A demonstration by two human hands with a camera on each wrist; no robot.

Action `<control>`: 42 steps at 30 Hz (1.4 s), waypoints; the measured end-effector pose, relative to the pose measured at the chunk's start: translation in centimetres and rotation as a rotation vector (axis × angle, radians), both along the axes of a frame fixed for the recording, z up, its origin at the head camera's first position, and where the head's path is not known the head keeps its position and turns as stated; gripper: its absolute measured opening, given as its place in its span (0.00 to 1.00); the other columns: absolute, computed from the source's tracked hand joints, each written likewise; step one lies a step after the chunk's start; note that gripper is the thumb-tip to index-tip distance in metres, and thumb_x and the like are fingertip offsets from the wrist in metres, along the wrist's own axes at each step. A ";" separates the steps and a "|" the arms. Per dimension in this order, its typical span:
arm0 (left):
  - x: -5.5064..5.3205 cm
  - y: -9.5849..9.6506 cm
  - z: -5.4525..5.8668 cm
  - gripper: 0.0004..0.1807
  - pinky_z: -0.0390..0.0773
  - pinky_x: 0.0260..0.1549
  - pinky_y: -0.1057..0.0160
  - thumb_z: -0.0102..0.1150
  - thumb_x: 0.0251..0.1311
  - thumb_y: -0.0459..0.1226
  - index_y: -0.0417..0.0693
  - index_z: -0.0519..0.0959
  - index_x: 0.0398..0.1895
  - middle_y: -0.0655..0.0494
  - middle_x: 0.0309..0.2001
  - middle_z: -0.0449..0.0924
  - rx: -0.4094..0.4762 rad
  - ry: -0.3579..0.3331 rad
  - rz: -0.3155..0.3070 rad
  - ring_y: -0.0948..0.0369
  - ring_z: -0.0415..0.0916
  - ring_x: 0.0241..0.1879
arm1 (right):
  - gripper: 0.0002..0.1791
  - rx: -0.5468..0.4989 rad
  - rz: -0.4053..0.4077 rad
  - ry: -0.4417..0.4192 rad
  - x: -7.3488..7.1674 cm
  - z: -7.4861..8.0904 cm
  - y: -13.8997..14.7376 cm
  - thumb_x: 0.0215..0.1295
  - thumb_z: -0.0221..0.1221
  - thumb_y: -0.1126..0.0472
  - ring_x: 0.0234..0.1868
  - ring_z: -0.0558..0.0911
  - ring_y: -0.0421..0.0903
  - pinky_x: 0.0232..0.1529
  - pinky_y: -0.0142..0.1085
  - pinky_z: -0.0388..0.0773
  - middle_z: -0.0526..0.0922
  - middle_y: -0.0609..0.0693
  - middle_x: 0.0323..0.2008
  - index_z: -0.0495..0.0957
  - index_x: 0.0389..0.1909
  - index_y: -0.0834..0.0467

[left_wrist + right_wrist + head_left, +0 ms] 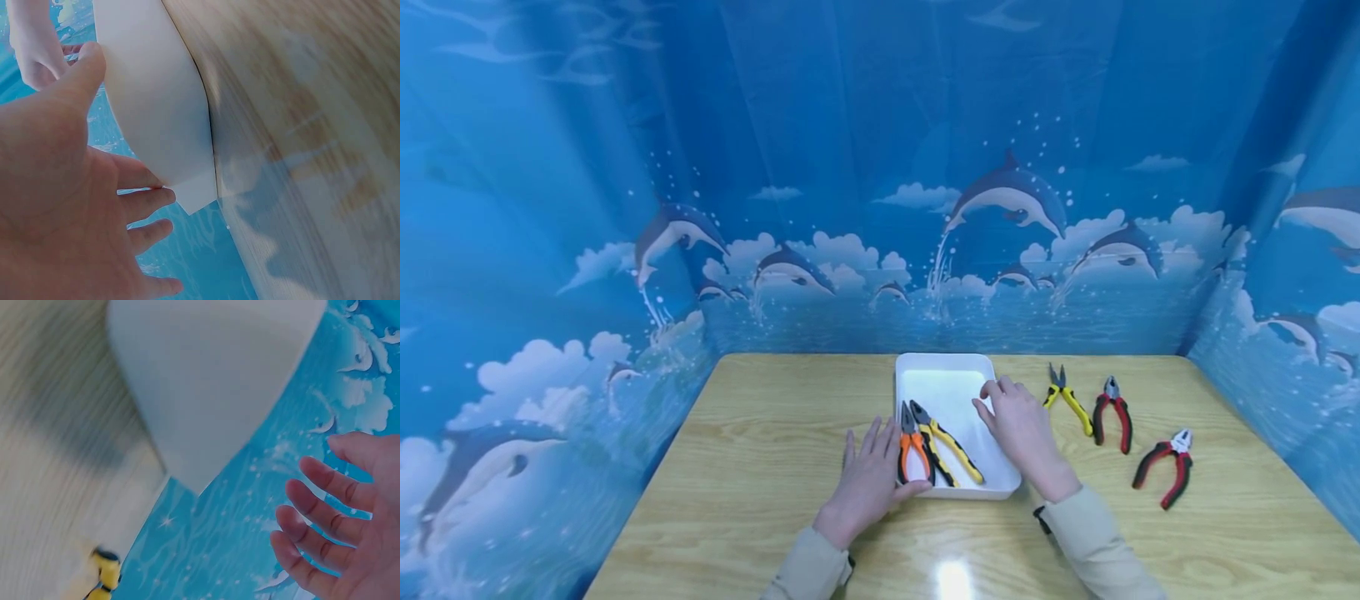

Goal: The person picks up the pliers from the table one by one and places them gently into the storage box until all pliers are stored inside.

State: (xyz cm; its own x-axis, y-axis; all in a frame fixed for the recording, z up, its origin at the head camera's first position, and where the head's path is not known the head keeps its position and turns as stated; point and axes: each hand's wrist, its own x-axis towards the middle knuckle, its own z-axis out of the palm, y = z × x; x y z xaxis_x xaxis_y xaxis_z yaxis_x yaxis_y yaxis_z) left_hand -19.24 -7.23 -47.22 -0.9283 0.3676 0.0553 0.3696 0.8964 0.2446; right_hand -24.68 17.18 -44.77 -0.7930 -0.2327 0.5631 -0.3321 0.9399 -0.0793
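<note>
A white rectangular tray (pixel 947 362) lies between my hands on the table. Orange-handled long-nose pliers (pixel 904 457) and yellow-and-black pliers (pixel 957 450) rest side by side in its left part. Alongside the tray's left edge, my left hand (pixel 867 482) has its fingers spread and its thumb by the near left corner. In the left wrist view its fingertips come right at the tray's white wall (pixel 156 94). Over the right rim hovers my right hand (pixel 1021 425), holding nothing. Its fingers look loosely extended and apart from the tray in the right wrist view.
To the right of the tray lie yellow long-nose pliers (pixel 1078 412) and red-and-black pliers (pixel 1124 417). Another red-and-black pair (pixel 1180 473) is farther right and nearer. A blue dolphin-print curtain (pixel 850 167) surrounds the wooden table (pixel 775 433).
</note>
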 end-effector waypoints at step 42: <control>0.1 0.0 -0.1 0.53 0.45 0.72 0.29 0.51 0.64 0.68 0.40 0.55 0.79 0.42 0.80 0.50 -0.012 -0.008 -0.001 0.43 0.45 0.79 | 0.38 0.020 -0.325 -0.509 -4.1 -2.1 9.6 0.73 0.58 0.44 0.35 0.78 0.67 0.30 0.56 0.80 0.73 0.72 0.34 0.69 0.44 0.82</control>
State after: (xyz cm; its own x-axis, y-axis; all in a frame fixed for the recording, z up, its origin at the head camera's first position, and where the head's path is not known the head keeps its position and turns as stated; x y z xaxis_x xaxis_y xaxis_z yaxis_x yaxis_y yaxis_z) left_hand -19.14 -7.24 -47.27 -0.9283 0.3692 0.0438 0.3686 0.8988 0.2371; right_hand -28.77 26.82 -46.88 -0.9939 0.0602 0.0921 0.0475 0.9898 -0.1344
